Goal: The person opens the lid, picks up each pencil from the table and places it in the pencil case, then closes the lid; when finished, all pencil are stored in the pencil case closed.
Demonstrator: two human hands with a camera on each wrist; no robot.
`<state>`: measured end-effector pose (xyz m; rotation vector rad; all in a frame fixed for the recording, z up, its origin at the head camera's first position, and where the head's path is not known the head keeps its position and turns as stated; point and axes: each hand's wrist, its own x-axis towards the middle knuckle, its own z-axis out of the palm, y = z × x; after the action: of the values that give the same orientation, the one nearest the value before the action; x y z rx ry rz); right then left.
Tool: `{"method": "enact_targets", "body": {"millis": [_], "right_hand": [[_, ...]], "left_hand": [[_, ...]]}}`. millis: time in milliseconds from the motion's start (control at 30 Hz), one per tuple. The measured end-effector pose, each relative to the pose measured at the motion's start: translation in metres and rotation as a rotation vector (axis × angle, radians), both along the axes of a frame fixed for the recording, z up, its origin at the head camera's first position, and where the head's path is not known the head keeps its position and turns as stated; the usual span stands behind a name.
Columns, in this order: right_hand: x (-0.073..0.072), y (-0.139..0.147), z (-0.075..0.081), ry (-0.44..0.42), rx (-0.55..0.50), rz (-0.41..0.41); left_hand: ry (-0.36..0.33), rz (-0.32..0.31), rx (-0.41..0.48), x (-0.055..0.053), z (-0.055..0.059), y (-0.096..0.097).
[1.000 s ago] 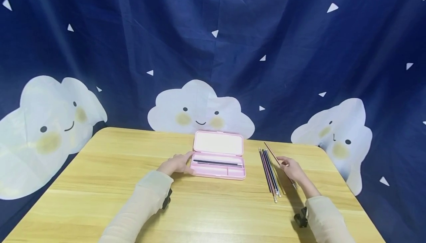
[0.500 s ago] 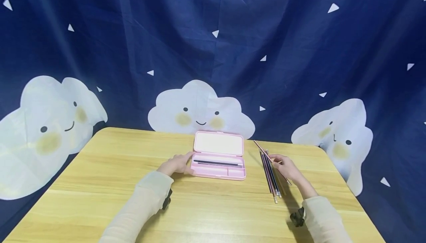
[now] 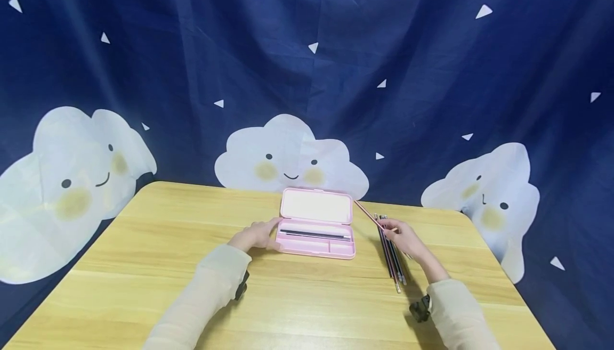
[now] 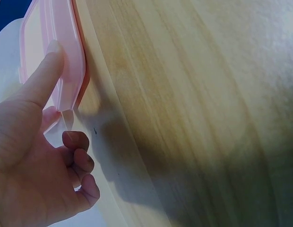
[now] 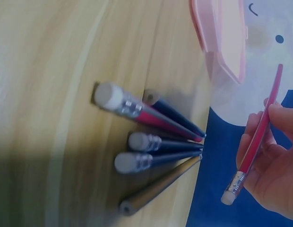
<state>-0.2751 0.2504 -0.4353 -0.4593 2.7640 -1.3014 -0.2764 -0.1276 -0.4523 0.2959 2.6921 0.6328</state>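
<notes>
In the head view, an open pink pencil case [image 3: 292, 245] stands near the table's far edge, its lid [image 3: 316, 206] raised at the back. Dark pencils [image 3: 312, 234] lie in its rear compartment. My left hand [image 3: 256, 234] holds the case's left end; the left wrist view has the thumb on the pink rim [image 4: 73, 56]. To the right, my right hand [image 3: 405, 241] pinches a red pencil [image 5: 260, 132] with a white eraser, lifted and slanting towards the case. Below that hand lies a bundle of loose pencils [image 3: 389, 257], partly covered by it.
The wooden table [image 3: 307, 307] bears the case and the bundle. In the right wrist view, the bundle includes a red pencil [image 5: 151, 119], dark ones and a gold one [image 5: 160, 187]. A blue cloud-printed curtain [image 3: 268, 35] hangs behind the table.
My right hand has moved left with the red pencil, from the bundle's right side to over it, and the pencil's far end now nears the case. My left hand stays on the case.
</notes>
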Motion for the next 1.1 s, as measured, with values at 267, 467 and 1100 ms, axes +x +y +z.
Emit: {"method": "enact_targets", "body": {"millis": [267, 467, 1100], "right_hand": [[-0.005, -0.012, -0.005, 0.013, 0.018, -0.053], [-0.007, -0.023, -0.011, 0.002, -0.008, -0.062], [-0.015, -0.055, -0.026, 0.071, -0.032, 0.040]], "left_hand": [[0.005, -0.005, 0.002, -0.001, -0.001, 0.000], [0.001, -0.001, 0.010, -0.001, -0.001, 0.000], [0.001, 0.008, -0.007, -0.001, -0.002, 0.001]]}}
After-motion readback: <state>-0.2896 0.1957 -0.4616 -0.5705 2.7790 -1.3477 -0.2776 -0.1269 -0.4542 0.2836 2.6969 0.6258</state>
